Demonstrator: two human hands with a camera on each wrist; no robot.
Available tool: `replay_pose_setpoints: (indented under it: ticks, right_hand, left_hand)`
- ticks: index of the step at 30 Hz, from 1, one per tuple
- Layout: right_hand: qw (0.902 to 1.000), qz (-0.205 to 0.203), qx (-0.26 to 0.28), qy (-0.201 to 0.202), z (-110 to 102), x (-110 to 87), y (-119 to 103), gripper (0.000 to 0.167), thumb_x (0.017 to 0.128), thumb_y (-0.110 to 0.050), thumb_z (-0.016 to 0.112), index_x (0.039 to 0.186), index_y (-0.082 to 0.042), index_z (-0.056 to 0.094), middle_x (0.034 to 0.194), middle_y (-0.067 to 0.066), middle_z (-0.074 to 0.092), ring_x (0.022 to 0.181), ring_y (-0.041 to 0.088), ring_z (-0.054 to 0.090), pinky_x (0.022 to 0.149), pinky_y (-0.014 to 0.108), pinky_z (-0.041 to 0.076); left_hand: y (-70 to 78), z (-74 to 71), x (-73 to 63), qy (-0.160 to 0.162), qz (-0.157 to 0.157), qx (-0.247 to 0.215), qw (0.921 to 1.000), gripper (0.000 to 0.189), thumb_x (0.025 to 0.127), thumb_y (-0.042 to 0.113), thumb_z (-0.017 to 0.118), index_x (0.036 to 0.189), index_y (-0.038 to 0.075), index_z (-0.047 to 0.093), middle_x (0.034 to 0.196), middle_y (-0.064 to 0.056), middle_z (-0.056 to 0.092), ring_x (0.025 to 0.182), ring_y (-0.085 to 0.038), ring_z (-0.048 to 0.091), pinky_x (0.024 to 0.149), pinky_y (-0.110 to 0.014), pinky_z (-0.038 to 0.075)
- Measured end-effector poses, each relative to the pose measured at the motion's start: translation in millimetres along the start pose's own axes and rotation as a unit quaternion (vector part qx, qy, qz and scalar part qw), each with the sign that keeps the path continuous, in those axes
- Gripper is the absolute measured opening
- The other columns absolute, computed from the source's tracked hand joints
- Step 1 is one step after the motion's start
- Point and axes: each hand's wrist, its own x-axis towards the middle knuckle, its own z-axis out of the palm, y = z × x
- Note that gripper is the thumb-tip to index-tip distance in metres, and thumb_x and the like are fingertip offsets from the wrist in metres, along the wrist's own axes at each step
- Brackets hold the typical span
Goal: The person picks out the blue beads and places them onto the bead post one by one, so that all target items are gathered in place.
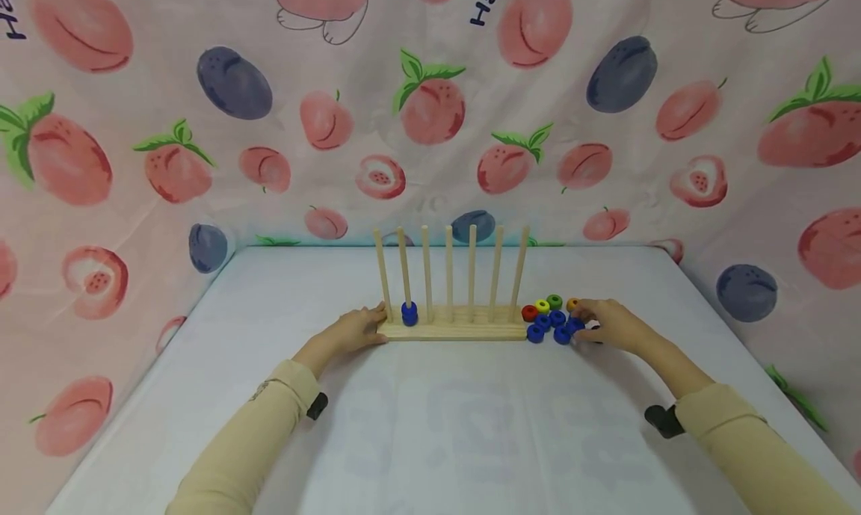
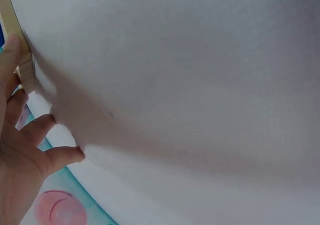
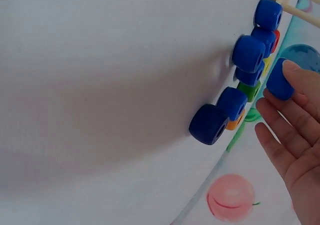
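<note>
A wooden peg rack (image 1: 457, 332) stands on the table, with several upright pegs along its base. Two blue beads (image 1: 409, 314) are stacked on its second peg from the left. At the base's left end, my left hand (image 1: 353, 330) grips the wood, thumb at the front and index finger behind; its other fingers are spread in the left wrist view. My right hand (image 1: 615, 326) is over the bead group right of the rack. In the right wrist view it pinches a blue bead (image 3: 281, 80) between thumb and index finger, other fingers extended.
Several loose blue beads (image 1: 535, 333) lie beside the rack's right end, with a red bead (image 1: 530, 313), a yellow bead (image 1: 542, 306), a green bead (image 1: 554, 302) and an orange bead (image 1: 573, 305) behind them. A fruit-printed cloth (image 1: 430, 186) hangs behind the white table (image 1: 437, 418).
</note>
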Motion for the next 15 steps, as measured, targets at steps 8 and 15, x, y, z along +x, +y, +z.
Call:
replay_pose_setpoints:
  ticks: [8,15]
  right_hand:
    - [0.9984,-0.03,0.026,0.042,8.7,-0.1,-10.0,0.029,0.082,-0.007,0.07,0.107,0.006,0.062,0.101,0.02,0.068,0.095,0.035,0.064,0.085,0.053,0.051]
    - [0.9951,-0.052,0.062,0.057,12.4,2.1,-18.5,0.03,0.085,-0.005,0.067,0.112,0.007,0.061,0.11,0.025,0.066,0.104,0.04,0.062,0.089,0.052,0.051]
  left_hand:
    - [-0.8,1.0,-0.9,0.004,-0.002,-0.004,1.0,0.059,0.091,0.029,0.061,0.14,0.002,0.042,0.151,-0.017,0.028,0.133,-0.052,0.029,0.106,-0.067,0.024]
    - [-1.7,2.3,-1.0,0.005,0.0,-0.009,0.9999,0.059,0.092,0.031,0.06,0.14,0.003,0.042,0.151,-0.016,0.028,0.133,-0.051,0.029,0.102,-0.072,0.023]
